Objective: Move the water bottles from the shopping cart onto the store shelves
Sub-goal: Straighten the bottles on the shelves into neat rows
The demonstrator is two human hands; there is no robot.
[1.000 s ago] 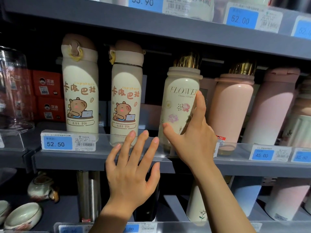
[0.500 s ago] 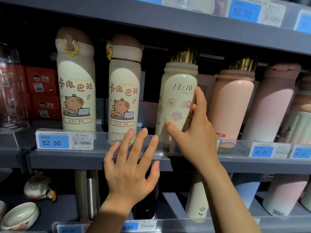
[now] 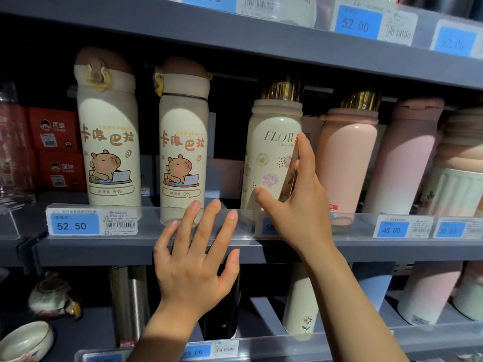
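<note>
A cream water bottle [image 3: 269, 152] with flower print and a gold cap stands on the middle shelf [image 3: 104, 248]. My right hand [image 3: 295, 205] holds its lower right side, thumb across the front and index finger up along the edge. The other fingers are partly hidden behind the bottle. My left hand [image 3: 193, 262] hovers with fingers spread in front of the shelf edge, holding nothing, just below the second capybara bottle [image 3: 183, 142]. Another capybara bottle [image 3: 107, 137] stands further left. The shopping cart is out of view.
Pink bottles [image 3: 347, 163] stand close on the right of the flower bottle. Red boxes [image 3: 56, 150] and a glass jar [image 3: 10, 152] are at the left. A clear price-tag rail [image 3: 392, 226] runs along the shelf front. Below are steel flasks [image 3: 128, 304] and ceramic bowls [image 3: 26, 340].
Both hands stay nearly where they were; the right hand keeps hold of the flower bottle. Only the view has shifted a little.
</note>
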